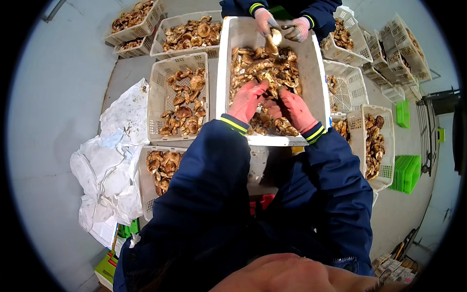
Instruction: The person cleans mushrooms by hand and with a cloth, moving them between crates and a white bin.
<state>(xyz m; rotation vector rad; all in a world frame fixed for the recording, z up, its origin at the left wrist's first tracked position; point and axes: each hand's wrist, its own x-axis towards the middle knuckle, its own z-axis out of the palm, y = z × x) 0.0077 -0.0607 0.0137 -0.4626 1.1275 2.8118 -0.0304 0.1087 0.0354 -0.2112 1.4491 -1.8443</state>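
Note:
A white foam box stands before me with a heap of brown-capped mushrooms in it. Both my hands wear pinkish-red gloves with darkened fingertips and work low over the heap. Between them is a pale brown mushroom. My left hand has its fingers on that mushroom's left side. From the right, my right hand meets its edge with the fingertips. Some gloved fingers are in shadow beneath. More mushrooms lie by the box's near wall, below my hands.
Across the box, a co-worker's gloved hands hold a mushroom over the far end. Perforated plastic crates of mushrooms flank the box on both sides. White sheeting lies at the left. Green crates are stacked at the right.

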